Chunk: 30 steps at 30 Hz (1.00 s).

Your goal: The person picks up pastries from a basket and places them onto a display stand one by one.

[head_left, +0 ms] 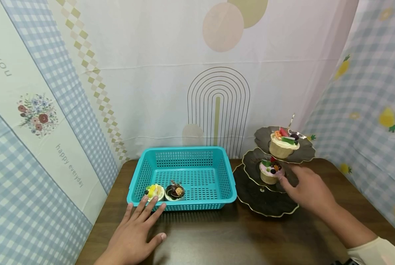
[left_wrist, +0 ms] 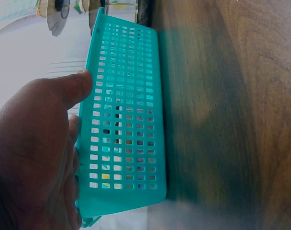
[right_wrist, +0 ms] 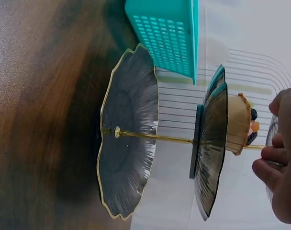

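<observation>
My left hand [head_left: 134, 230] lies with spread, straight fingers at the near rim of a turquoise plastic basket [head_left: 200, 205]; in the left wrist view its thumb is beside that rim. Just past its fingertips, a yellow-topped cupcake [head_left: 155, 191] and a chocolate-topped cupcake [head_left: 175, 192] sit inside the basket. On the middle plate of a three-tier dessert stand [head_left: 263, 207] is a pink-cream cupcake [head_left: 267, 173]. Close by it is my right hand [head_left: 311, 189], relaxed and holding nothing; the right wrist view shows a gap between its fingers and the cupcake [right_wrist: 238, 124].
A fruit-topped cupcake [head_left: 283, 147] stands on the top plate, overhanging the middle one. The basket's right end is close to the bottom plate's edge. Behind the wooden table [head_left: 210, 235] hangs a patterned cloth [head_left: 144, 92], with more cloth at both sides.
</observation>
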Available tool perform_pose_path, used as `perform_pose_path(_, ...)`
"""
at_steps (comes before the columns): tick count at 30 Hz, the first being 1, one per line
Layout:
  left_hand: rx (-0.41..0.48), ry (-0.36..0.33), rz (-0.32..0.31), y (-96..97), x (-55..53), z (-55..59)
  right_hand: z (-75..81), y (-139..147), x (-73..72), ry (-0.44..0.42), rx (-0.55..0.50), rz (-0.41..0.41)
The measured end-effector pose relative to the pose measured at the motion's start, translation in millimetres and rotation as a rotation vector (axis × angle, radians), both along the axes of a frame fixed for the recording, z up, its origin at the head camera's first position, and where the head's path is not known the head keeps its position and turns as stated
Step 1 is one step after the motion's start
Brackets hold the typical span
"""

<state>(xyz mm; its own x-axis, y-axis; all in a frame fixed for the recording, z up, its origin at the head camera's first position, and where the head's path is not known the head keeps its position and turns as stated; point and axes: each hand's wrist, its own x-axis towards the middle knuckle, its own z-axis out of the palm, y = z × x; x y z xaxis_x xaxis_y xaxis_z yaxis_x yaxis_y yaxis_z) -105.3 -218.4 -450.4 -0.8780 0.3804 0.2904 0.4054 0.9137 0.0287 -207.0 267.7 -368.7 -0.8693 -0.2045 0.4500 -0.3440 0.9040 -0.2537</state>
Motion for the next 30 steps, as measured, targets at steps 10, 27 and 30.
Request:
perform_pose_path(10,-0.015,-0.033,0.023,0.0,-0.9,-0.5,-3.2,-12.9,0.0,0.038,0.116,0.184)
perform_pose_path(27,-0.006,-0.051,0.034,1.2,-1.6,0.1,-3.8,-57.4,-8.6,0.079,0.177,0.460)
perform_pose_path(30,-0.006,-0.046,0.035,1.0,-1.6,-0.3,-3.9,-66.5,-12.3,0.056,0.173,0.469)
